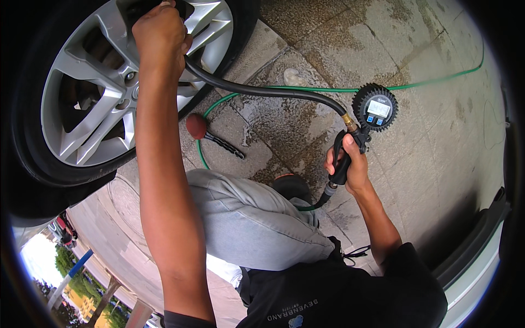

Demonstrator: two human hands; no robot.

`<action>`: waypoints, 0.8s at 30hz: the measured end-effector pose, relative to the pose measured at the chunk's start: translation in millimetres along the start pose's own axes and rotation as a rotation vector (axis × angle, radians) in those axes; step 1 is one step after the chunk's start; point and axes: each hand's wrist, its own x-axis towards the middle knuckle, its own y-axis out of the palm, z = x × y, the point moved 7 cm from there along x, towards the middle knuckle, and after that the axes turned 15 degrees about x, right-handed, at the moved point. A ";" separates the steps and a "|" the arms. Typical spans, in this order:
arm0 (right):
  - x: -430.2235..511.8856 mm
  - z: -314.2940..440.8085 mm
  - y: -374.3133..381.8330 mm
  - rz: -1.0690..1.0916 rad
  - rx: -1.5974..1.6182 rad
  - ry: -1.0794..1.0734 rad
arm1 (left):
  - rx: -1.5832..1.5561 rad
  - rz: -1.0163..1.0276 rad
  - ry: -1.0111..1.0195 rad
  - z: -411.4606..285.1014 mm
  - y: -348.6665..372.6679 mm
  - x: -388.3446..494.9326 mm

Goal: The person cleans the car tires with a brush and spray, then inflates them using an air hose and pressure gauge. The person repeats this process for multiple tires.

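Observation:
My right hand is closed around the black grip of a tire inflator gun. Its round digital pressure gauge has a black ribbed cover and a lit display. From the gun's brass fitting, a black rubber hose curves left to the wheel. My left hand is closed at that hose's far end, in front of the silver alloy wheel rim; the fingers hide the hose tip and any valve. Around the rim is a black tire. A green air hose joins the gun's bottom.
The green hose runs across wet paving. A dark red rounded object with a black handle lies beside the tire. My bent leg in light gray jeans is below. Part of another vehicle stands at the lower right.

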 end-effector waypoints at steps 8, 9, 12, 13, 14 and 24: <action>-0.3 2.2 4.4 -0.051 -0.063 0.018 | -0.002 -0.004 -0.006 -2.1 0.7 -1.5; -0.1 1.8 4.3 -0.054 -0.057 0.016 | -0.001 -0.002 -0.004 -2.2 0.5 -1.4; 0.7 2.7 5.0 -0.060 -0.071 0.004 | 0.010 0.002 0.001 -2.7 0.7 -2.6; 0.6 2.9 4.8 -0.064 -0.082 0.000 | 0.011 -0.001 0.003 -3.4 1.3 -3.4; 0.9 2.9 4.3 -0.060 -0.085 -0.001 | 0.011 -0.003 0.004 -4.5 2.0 -3.6; -1.7 -0.4 1.8 -0.036 -0.041 -0.016 | 0.006 0.023 0.021 -2.1 -1.2 -0.4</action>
